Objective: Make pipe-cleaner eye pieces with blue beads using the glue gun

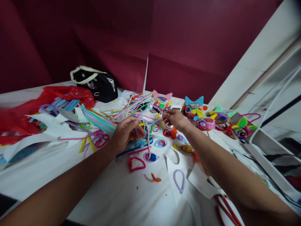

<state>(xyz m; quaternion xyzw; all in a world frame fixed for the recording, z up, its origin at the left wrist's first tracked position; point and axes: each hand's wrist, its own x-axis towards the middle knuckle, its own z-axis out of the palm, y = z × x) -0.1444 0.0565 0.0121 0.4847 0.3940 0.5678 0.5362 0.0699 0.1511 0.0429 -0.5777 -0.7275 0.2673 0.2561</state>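
A pale lilac pipe cleaner runs between my hands, with one end hanging down towards an eye-shaped piece with a blue centre. My left hand pinches it at the left, fingers curled. Further right, my right hand has its fingertips closed on the other part of the strand. Below lie a pink-red D-shaped loop, a lilac teardrop loop and a short orange piece. Another eye-shaped coil lies between the hands.
Colourful animal-face pieces stand at the back right. On the left are a red plastic bag, bundled pipe cleaners and cut white paper. A black bag sits behind. A white bin is at the right.
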